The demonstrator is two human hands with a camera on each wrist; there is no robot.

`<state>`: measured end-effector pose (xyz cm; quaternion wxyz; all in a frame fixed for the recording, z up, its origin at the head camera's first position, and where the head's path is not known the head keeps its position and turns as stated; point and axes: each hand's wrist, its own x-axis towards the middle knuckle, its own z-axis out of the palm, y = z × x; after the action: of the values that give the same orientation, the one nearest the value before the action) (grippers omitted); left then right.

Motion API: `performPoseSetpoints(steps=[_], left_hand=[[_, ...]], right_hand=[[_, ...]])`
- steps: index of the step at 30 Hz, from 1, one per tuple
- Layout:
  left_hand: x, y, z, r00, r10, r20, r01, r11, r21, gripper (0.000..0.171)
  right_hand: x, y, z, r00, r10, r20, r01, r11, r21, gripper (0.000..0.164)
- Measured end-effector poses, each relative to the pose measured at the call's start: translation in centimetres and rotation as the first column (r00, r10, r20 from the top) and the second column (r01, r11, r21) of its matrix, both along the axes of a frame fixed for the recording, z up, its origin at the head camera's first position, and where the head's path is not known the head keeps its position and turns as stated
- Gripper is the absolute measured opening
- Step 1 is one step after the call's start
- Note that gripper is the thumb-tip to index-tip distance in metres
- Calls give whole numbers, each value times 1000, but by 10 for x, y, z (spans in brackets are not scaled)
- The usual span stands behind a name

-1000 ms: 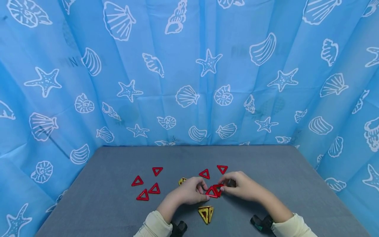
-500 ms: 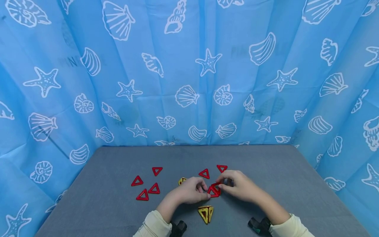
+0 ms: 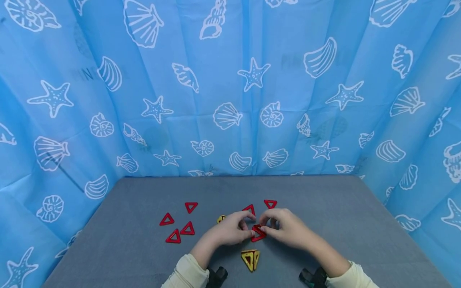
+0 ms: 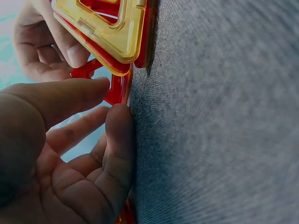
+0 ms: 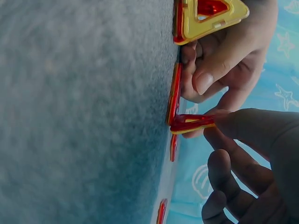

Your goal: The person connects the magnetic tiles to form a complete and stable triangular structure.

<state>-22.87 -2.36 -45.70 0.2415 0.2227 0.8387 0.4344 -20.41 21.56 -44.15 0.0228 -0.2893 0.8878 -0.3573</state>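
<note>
— What has the right hand (image 3: 284, 228) got?
— A red triangle (image 5: 201, 124), pinched between thumb and finger, tilted up with its far edge meeting a flat red tile (image 5: 174, 93)
— And the left hand (image 3: 230, 230)?
— Fingers loosely bent, thumb touching that flat tile
— What's around?
— Yellow triangles (image 4: 128, 46) between the wrists, two red pieces (image 3: 270, 207) just past the fingertips, four others (image 3: 173, 242) left of the left hand, a blue curtain (image 3: 230, 60) farthest off

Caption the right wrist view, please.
Right hand pinches a red triangular plastic frame over grey fabric, left hand opposite.
</note>
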Motion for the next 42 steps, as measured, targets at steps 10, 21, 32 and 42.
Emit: performPoseSetpoints(steps=[10,21,32,42], left_hand=[[2,-1,4,999,-31,-12,32,999,43,11],[5,2,2,998,20,-58,-19,1000,14,9],[1,2,0,1000,17,-22,-17,1000,8,11],[1,2,0,1000,10,-24,-9,1000,14,9]], right_hand=[[2,-2,0,999,17,-34,-18,1000,-18,6],[0,-3,-3,995,99,24,-97,992,-79,8],[-11,17,-3,995,72,63,-66,993,-102,13],[-23,40,-8,999,-45,25,44,998,48,43]])
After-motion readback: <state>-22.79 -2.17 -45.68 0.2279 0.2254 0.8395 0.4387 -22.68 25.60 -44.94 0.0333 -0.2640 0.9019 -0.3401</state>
